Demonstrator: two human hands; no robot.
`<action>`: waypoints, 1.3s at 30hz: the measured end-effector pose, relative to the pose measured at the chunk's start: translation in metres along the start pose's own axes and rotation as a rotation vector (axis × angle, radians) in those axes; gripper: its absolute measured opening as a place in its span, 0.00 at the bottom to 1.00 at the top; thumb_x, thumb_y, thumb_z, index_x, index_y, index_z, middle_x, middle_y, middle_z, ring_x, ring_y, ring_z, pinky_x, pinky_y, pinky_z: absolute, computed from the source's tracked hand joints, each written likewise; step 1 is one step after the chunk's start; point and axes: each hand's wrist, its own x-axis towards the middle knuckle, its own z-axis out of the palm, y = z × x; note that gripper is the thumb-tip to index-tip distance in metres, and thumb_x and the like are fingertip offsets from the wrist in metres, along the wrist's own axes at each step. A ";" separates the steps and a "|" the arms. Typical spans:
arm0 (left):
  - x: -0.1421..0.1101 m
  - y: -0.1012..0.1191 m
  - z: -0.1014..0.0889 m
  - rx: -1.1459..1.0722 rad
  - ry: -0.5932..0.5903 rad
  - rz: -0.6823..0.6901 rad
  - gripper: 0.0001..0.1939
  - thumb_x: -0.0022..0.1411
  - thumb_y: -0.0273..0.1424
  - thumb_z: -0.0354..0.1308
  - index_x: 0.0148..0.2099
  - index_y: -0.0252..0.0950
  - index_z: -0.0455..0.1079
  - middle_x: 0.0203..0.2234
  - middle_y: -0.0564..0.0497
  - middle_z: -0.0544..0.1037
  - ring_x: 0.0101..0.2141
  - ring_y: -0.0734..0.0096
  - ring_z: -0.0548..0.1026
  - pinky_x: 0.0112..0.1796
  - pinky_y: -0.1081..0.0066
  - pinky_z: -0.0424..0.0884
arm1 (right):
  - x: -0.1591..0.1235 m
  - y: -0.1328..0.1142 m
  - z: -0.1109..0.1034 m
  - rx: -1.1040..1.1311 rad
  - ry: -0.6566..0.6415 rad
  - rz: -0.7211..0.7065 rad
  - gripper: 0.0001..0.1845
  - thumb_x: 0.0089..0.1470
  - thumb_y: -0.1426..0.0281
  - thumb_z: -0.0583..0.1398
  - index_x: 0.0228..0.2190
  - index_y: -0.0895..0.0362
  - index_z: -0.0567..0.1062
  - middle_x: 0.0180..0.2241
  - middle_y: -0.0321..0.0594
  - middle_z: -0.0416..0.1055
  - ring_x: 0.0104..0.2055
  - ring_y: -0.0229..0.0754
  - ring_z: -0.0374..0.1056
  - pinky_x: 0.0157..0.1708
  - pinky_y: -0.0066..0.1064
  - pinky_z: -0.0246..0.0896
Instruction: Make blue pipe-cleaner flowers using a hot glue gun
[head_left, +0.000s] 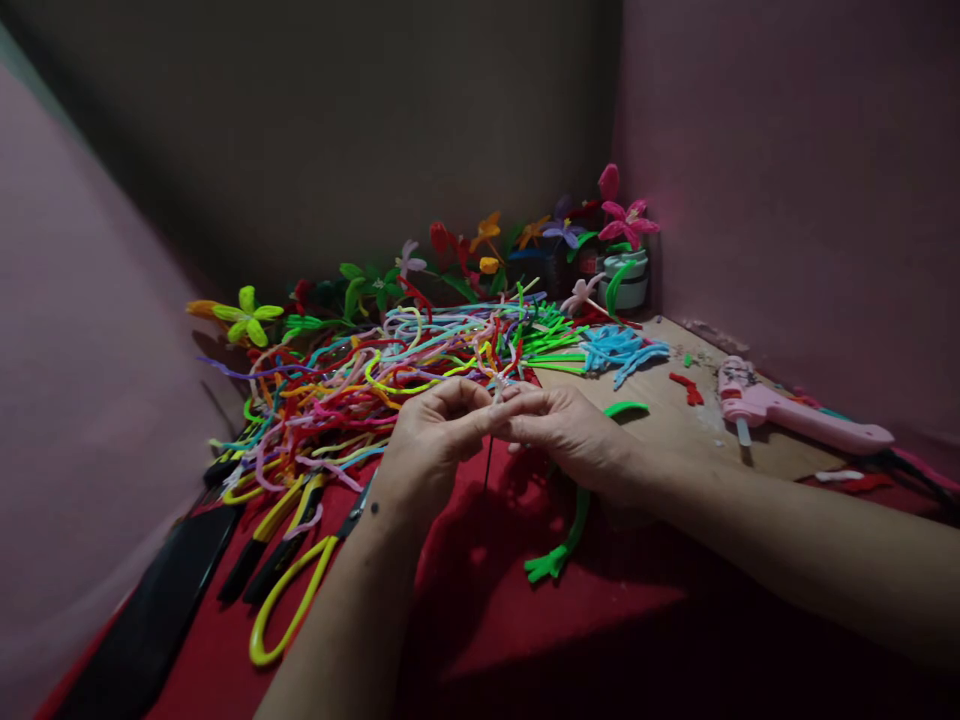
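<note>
The left hand and right hand meet with thumbs and fingers pressed together, pinching 1 small, pale, fuzzy piece between them; a thin, dark, straight wire stem hangs below, above the red cloth. The piece looks feather-light and soft, apt to crush under a hard squeeze (its exact shape is mostly hidden by the fingers). The stem should be stiffer but bendable, so the best hold is probably at the join. Just beyond lies a tangled heap of multicoloured fuzzy stems.
</note>
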 end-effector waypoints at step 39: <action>0.001 -0.011 0.015 0.123 0.098 -0.017 0.09 0.49 0.31 0.61 0.24 0.32 0.64 0.15 0.56 0.68 0.18 0.80 0.64 0.22 0.77 0.60 | 0.010 0.007 -0.008 0.178 0.093 0.066 0.09 0.43 0.64 0.64 0.24 0.58 0.75 0.22 0.32 0.67 0.23 0.31 0.56 0.24 0.27 0.47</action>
